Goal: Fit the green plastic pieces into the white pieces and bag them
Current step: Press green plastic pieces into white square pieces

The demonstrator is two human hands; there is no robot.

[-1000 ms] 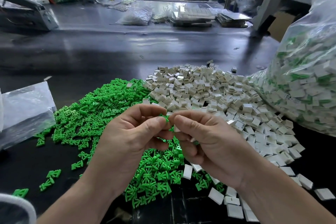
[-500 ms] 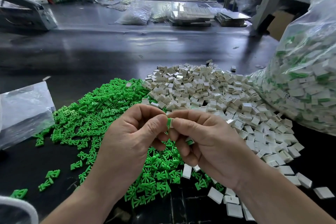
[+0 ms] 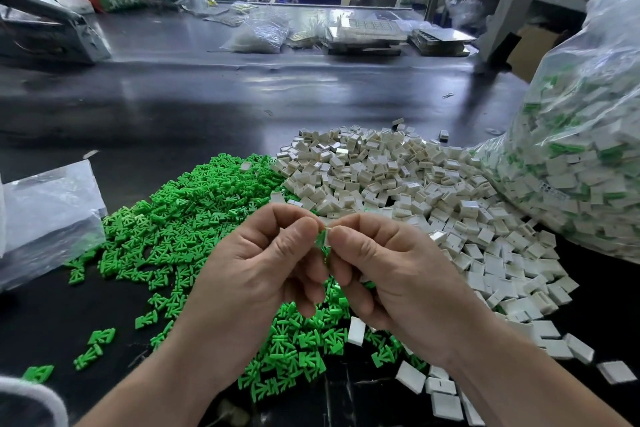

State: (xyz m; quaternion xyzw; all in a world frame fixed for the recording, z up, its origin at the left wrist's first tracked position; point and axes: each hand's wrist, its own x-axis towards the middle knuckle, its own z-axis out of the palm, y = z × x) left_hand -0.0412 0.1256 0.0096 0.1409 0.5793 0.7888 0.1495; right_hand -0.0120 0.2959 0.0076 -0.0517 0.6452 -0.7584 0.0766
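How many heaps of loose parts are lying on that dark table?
2: a green heap on the left, and a white heap touching its right side, reaching the big filled bag. Others could lie out of view.

Clip pile (image 3: 194, 218) left, block pile (image 3: 398, 184) right (touching), bag (image 3: 571, 166) rightmost

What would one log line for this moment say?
step: fitting | left hand: pinches green piece | right hand: pinches same piece | bag: at right
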